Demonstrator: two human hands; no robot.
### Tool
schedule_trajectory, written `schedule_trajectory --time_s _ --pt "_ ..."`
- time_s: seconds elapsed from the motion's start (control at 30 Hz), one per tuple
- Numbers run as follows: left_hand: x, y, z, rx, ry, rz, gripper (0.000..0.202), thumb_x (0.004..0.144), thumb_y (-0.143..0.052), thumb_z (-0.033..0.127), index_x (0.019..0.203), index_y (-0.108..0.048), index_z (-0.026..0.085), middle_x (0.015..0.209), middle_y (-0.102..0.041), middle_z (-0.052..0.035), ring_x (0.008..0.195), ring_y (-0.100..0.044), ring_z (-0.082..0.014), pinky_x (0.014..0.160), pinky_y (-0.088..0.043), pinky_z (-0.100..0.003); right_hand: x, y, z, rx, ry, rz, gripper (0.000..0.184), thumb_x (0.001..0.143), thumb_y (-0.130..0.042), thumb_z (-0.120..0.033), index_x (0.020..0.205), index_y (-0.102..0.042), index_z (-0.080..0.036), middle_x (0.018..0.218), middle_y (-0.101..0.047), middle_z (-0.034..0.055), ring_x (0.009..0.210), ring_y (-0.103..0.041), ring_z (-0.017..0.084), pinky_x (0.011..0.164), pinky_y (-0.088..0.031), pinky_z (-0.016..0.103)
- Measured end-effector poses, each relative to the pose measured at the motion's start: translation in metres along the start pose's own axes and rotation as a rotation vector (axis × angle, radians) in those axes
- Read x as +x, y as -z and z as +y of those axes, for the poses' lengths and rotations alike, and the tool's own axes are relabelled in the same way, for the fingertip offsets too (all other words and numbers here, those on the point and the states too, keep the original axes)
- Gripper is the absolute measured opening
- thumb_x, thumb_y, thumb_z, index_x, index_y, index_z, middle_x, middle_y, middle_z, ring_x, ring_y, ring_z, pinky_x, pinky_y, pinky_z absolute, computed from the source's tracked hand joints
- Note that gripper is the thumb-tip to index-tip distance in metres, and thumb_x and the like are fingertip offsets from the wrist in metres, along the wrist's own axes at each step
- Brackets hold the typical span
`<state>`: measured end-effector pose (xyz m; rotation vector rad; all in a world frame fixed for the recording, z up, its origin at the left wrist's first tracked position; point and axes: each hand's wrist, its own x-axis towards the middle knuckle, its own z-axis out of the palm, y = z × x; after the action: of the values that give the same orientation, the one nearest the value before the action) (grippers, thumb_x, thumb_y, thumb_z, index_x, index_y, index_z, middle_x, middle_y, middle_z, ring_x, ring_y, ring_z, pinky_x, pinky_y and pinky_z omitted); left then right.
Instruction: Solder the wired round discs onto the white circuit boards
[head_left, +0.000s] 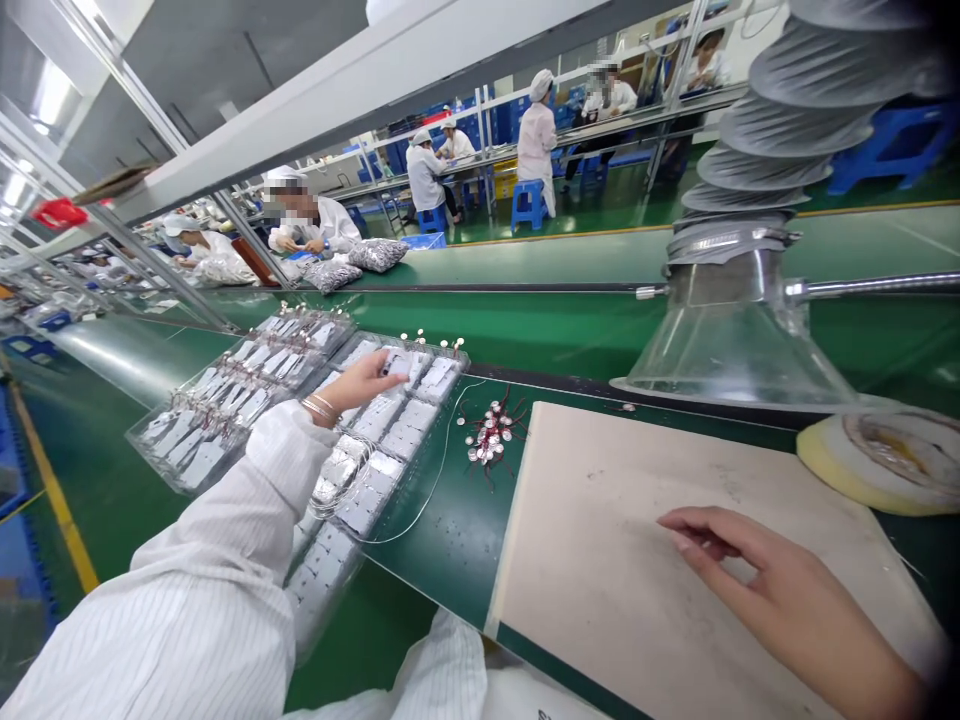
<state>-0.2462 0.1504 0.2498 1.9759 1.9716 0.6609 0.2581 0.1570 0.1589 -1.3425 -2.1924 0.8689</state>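
Reaching over a clear plastic tray [450,352] of foil packets

The left hand [360,385] lies over the tray's far end, its fingers [394,365] bent down onto a white packet [439,382]. They may be gripping it, though from this angle I can't tell. The right hand [757,570] rests open and relaxed on a pale, smudged board [600,600], its fingers slightly curled around nothing.

Row upon row of flat, silvery packets fill the moulded pockets of this tray, and a second tray [225,440] sits just beside it, equally well stocked. A few small pale discs [431,342] line the far rim. Between tray and board, a loose heap of shiny discs [493,432] with thin dark wires lies on the green belt [442,570], not yet sorted into any tray. A fine silver wire [439,490] curves across the smooth belt from the packets. Beyond the board sit a yellow foam ring [877,465] and a clear plastic hood [735,340] on a ribbed grey duct [780,130], while a bracelet [321,410] circles the left wrist below a striped white sleeve [172,600]
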Motion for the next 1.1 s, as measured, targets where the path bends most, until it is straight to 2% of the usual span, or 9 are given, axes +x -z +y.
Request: schedule_trajectory --time_s 0.1,0.23,0.3,0.4,0.47,0.53,0.67,0.93,1.1 --pt "0.007 -0.032 0.066 -0.142 -0.116 -0.126 0.039 0.084 -0.053 0.052 0.099 -0.056 0.016 0.09 -0.067 -0.0055 0.084 -0.064 -0.0198 0.075 -0.052 -0.032 0.006 0.003 -0.02 0.041 0.059 0.039 0.034 0.083 -0.054 -0.055 0.09 -0.07 -0.026 0.092 -0.071 0.0048 0.076 -0.067 0.02 0.065 -0.058 0.032" --pt "0.013 -0.101 0.144 -0.335 -0.247 -0.422 0.028 0.092 -0.046 0.037 0.11 -0.048 0.016 0.078 -0.065 -0.0014 0.065 -0.065 -0.0149 0.062 -0.052 -0.028 0.013 0.001 -0.037 0.124 0.102 0.064 0.024 0.087 -0.053 -0.04 0.095 -0.067 -0.023 0.09 -0.07 0.0048 0.075 -0.065 0.017 0.07 -0.057 0.032" --pt "0.011 -0.14 0.172 -0.21 -0.382 -0.485 0.026 0.089 -0.049 0.024 0.114 -0.048 0.017 0.086 -0.064 -0.0024 0.072 -0.065 -0.015 0.068 -0.053 -0.028 0.012 -0.003 -0.033 0.159 0.108 0.103 0.025 0.087 -0.053 -0.036 0.106 -0.063 -0.022 0.1 -0.068 0.0067 0.081 -0.065 0.017 0.071 -0.057 0.032" --pt "-0.003 -0.195 0.197 0.155 -0.585 -0.451 0.024 0.085 -0.051 0.016 0.109 -0.055 0.017 0.1 -0.061 -0.0083 0.085 -0.064 -0.02 0.078 -0.053 -0.034 0.004 -0.011 -0.018 0.1 0.134 0.118 0.038 0.087 -0.055 -0.031 0.123 -0.053 -0.019 0.119 -0.059 0.0118 0.1 -0.062 0.021 0.079 -0.057 0.037" --pt "-0.017 -0.219 0.204 0.256 -0.617 -0.434 0.02 0.088 -0.05 0.02 0.107 -0.056 0.016 0.101 -0.059 -0.0125 0.09 -0.061 -0.0255 0.08 -0.052 -0.041 -0.005 -0.017 -0.007 0.023 0.146 0.098 0.039 0.087 -0.056 -0.028 0.125 -0.051 -0.018 0.122 -0.057 0.0128 0.111 -0.057 0.024 0.091 -0.053 0.043" --pt "-0.03 -0.23 0.204 0.236 -0.606 -0.4 0.027 0.088 -0.055 0.029 0.111 -0.055 0.015 0.105 -0.057 -0.0144 0.097 -0.058 -0.0298 0.085 -0.051 -0.047 -0.012 -0.022 0.001 -0.029 0.157 0.064 0.036 0.088 -0.057 -0.025 0.123 -0.053 -0.019 0.12 -0.058 0.0119 0.115 -0.055 0.026 0.099 -0.047 0.049" --pt "-0.044 -0.229 0.193 0.083 -0.574 -0.307 0.059 0.077 -0.073 0.037 0.127 -0.047 0.019 0.116 -0.056 -0.0122 0.106 -0.054 -0.0288 0.094 -0.049 -0.046 -0.011 -0.027 0.006 -0.093 0.218 -0.01 0.033 0.088 -0.058 -0.022 0.121 -0.056 -0.018 0.116 -0.061 0.0111 0.112 -0.055 0.026 0.099 -0.047 0.048" --pt "-0.048 -0.233 0.171 -0.154 -0.443 -0.243 0.068 0.073 -0.077 0.024 0.131 -0.043 0.02 0.121 -0.06 -0.0117 0.113 -0.056 -0.0268 0.099 -0.047 -0.047 0.003 -0.026 0.006 -0.251 0.215 -0.108 0.018 0.092 -0.053 -0.02 0.104 -0.067 -0.017 0.104 -0.064 0.0094 0.099 -0.057 0.024 0.089 -0.046 0.039" --pt "-0.052 -0.237 0.169 -0.199 -0.329 -0.21 0.066 0.073 -0.075 0.016 0.129 -0.041 0.022 0.114 -0.064 -0.0069 0.108 -0.058 -0.0239 0.096 -0.049 -0.045 0.016 -0.012 0.013 -0.258 0.117 -0.105 0.023 0.096 -0.049 -0.024 0.093 -0.071 -0.018 0.089 -0.069 0.0061 0.085 -0.061 0.02 0.077 -0.045 0.032"
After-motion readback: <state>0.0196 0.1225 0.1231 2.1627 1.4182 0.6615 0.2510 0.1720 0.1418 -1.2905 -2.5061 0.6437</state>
